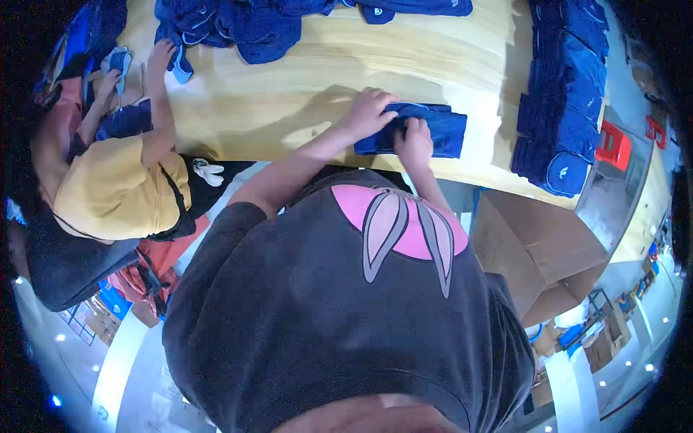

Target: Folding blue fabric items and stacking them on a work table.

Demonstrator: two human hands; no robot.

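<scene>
A navy blue garment (449, 136), folded into a flat rectangle, lies near the front edge of the wooden table. My left hand (369, 112) rests at its upper left part, thumb and fingers apart, holding nothing. On the middle of the cloth, my right hand (415, 142) has its fingers curled in and closed on the fabric. Part of the garment's left side is hidden under my hands.
A long row of folded navy garments (559, 101) lines the table's (310, 86) right end. Loose navy garments (245, 29) are heaped at the far left. On the left, a co-worker in yellow (108, 187) handles cloth. An open cardboard box (534, 238) and red stool (613, 146) stand right.
</scene>
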